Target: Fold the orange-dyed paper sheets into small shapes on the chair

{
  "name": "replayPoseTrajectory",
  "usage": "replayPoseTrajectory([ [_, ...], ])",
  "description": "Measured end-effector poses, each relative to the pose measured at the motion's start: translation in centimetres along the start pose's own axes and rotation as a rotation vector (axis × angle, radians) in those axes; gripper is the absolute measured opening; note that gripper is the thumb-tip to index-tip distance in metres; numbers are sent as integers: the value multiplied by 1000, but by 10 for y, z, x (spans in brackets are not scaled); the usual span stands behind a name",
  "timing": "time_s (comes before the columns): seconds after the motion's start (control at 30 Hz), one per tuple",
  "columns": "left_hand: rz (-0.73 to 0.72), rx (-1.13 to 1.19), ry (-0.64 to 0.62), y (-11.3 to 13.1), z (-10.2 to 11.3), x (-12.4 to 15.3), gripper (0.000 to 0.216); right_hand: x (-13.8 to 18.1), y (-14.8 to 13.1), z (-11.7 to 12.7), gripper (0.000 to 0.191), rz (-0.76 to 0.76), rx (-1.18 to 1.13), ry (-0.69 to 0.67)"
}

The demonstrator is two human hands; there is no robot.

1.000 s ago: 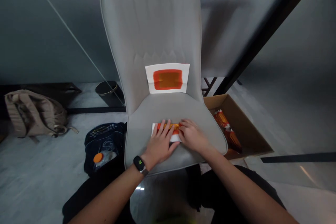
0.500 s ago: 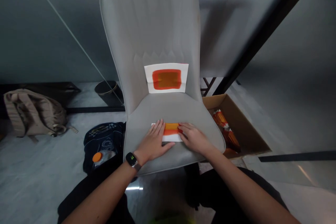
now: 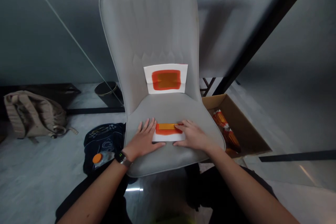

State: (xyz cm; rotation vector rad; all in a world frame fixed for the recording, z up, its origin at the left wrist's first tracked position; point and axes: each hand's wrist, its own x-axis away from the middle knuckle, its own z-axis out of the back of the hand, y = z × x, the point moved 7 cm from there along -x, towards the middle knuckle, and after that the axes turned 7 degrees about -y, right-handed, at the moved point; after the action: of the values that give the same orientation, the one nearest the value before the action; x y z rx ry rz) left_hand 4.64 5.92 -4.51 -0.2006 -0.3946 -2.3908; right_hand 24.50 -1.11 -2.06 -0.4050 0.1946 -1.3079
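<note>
head view, hands [image 3: 143, 140] [image 3: 193, 136] wider apart, seemingly on paper [image 3: 168, 137]

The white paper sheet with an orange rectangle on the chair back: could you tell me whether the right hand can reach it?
Probably yes: the right hand rests on the folded white-and-orange paper on the grey upholstered seat, and nothing but bare seat seems to lie between it and the white paper sheet on the backrest.
</note>
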Motion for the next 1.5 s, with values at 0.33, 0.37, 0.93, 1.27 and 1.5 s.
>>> replayPoseTrajectory([
  [0.33, -167, 302, 3, -4, 35, -1, 54, 1, 12, 19, 38, 43, -402, 19],
  [0.37, -170, 324, 4, -3, 37, -1, 54, -1, 14, 18, 39, 40, -418, 1],
  [0.93, -166, 365, 154, 12, 64, -3, 25, -7, 28, 20, 27, -58, -451, 11],
  [1.27, -183, 2, 400, 60, 51, 1, 29, -17, 58, 7, 26, -335, -573, 181],
  [1.5, -151, -19, 174, 60, 7, -11, 56, -8, 40, 20, 43, -247, -101, 435],
])
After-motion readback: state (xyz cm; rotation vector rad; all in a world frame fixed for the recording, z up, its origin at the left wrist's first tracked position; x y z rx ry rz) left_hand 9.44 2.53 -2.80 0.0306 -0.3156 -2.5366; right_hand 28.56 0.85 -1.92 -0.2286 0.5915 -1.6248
